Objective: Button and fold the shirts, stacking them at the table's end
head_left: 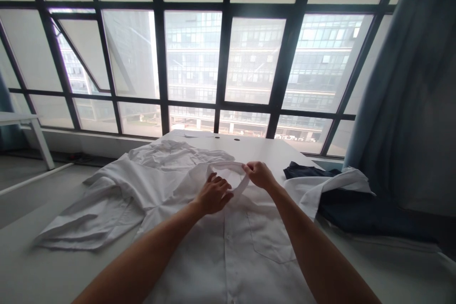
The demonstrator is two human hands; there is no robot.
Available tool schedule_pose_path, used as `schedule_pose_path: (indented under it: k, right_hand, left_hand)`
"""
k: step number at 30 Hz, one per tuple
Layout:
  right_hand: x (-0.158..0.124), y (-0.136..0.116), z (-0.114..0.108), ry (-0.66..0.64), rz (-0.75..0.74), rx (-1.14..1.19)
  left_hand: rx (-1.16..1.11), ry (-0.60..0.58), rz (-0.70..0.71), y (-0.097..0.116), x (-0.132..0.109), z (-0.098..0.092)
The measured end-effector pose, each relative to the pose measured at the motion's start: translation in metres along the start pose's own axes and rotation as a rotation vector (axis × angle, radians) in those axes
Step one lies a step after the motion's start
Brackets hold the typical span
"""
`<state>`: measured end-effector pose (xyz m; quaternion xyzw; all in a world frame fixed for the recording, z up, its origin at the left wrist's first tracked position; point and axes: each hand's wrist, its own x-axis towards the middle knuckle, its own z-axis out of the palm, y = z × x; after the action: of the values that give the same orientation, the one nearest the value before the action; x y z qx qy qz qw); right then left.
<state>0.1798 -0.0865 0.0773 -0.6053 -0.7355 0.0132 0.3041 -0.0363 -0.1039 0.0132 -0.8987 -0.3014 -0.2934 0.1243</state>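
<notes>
A white button-up shirt (199, 256) lies spread on the table, its front facing up, with a buttoned placket down the middle and a chest pocket on the right. My right hand (261, 174) pinches the right side of the shirt's collar (228, 166), which stands raised in a loop. At the left side of the collar, my left hand (213, 194) rests with its fingers apart, partly covering the collar opening. One short sleeve reaches out to the left. The other sleeve stretches right, over some dark folded cloth.
Crumpled white fabric (174, 152) lies behind the shirt on the white table (263, 147). Dark navy cloth (370, 211) is piled at the right. A blue-grey curtain (395, 104) hangs beside the large windows. Another white table (21, 118) stands at the left.
</notes>
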Motion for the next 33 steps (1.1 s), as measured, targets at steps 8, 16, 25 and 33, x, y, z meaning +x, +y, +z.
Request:
schedule_pose_path:
  k: [8, 16, 25, 33]
  right_hand:
    - [-0.003, -0.002, -0.013, 0.083, -0.076, -0.14]
    - [-0.014, -0.034, -0.015, 0.193, -0.29, -0.141]
    - [-0.026, -0.07, 0.017, -0.115, -0.257, -0.227]
    - [-0.025, -0.063, 0.012, -0.193, -0.243, -0.338]
  left_hand:
    - [0.317, 0.024, 0.061, -0.056, 0.011, -0.03]
    - [0.258, -0.008, 0.069, -0.044, 0.042, -0.044]
    - [0.192, -0.065, 0.057, -0.035, 0.042, -0.064]
    - [0.315, -0.088, 0.18, -0.055, 0.031, -0.087]
